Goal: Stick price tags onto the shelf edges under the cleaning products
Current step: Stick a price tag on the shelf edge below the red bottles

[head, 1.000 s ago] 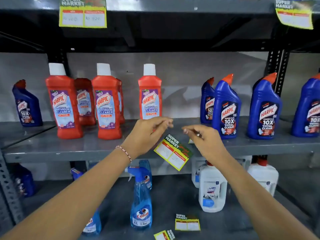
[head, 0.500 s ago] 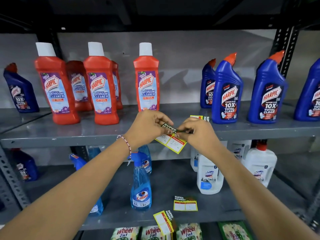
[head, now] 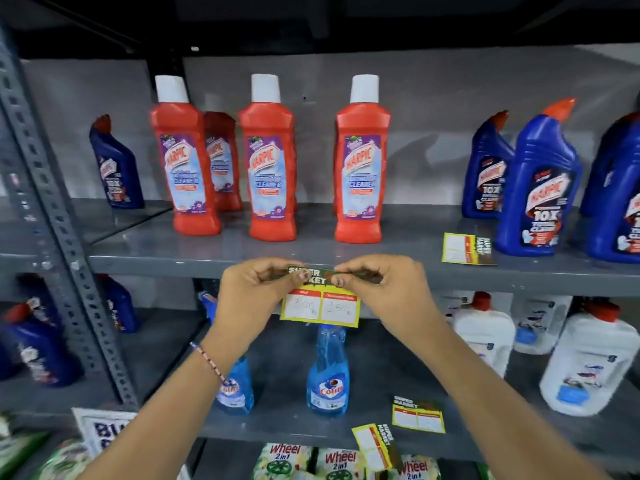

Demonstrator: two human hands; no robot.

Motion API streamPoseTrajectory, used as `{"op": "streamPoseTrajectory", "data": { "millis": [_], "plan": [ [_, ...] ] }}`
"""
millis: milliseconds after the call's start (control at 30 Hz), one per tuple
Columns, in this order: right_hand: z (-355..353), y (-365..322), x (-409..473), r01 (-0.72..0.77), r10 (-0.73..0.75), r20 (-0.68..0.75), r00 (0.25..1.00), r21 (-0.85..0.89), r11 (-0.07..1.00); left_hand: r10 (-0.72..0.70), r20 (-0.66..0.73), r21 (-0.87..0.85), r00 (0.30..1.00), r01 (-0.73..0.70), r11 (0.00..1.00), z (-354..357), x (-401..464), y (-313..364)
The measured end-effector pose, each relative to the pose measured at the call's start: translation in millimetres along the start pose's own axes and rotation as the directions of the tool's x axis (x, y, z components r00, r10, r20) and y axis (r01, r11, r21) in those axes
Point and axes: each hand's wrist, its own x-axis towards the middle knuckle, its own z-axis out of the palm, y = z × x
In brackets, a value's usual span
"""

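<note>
Head view looks onto a grey shelf rack where both hands press a price tag (head: pixel 320 299) against the front edge of the middle shelf (head: pixel 173 266), below the red bathroom cleaner bottles (head: pixel 360 178). The tag's dark header band lies on the shelf edge, while its yellow-bordered price boxes hang below it, in front of a blue spray bottle (head: pixel 327 372) on the lower shelf.

To do this step well, I judge the header should sit level along the edge, centred under the red bottles, then be smoothed outward from the middle so no corner lifts.

The left hand (head: pixel 251 296) has its fingers (head: pixel 294 276) drawn together, pinching the header's left end. The right hand (head: pixel 384 292) likewise pinches the right end, fingertips closed on the band; whether the tag already adheres I cannot tell.

Another tag (head: pixel 465 249) lies on the middle shelf near the blue toilet cleaner bottles (head: pixel 540 188), and two spare tags (head: pixel 417 415) rest at the lower shelf's front edge.
</note>
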Motion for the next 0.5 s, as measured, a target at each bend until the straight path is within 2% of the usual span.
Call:
{"op": "streamPoseTrajectory", "data": {
  "millis": [200, 367, 500],
  "plan": [
    [69.4, -17.6, 14.8, 0.086, -0.095, -0.069, 0.993, -0.117, 0.989, -0.043, -0.179, 0.061, 0.983, 0.054, 0.997, -51.4, 16.3, -10.6],
    [95.7, -26.9, 20.5, 0.124, -0.18, -0.155, 0.971, -0.316, 0.941, -0.046, -0.193, 0.087, 0.98, 0.064, 0.994, -75.1, 30.0, -18.2],
    [105.0, -28.1, 23.0, 0.128, -0.225, -0.206, 0.952, -0.398, 0.908, -0.026, -0.184, 0.095, 0.983, 0.044, 0.994, -79.1, 36.1, -23.5]
  ]
}}
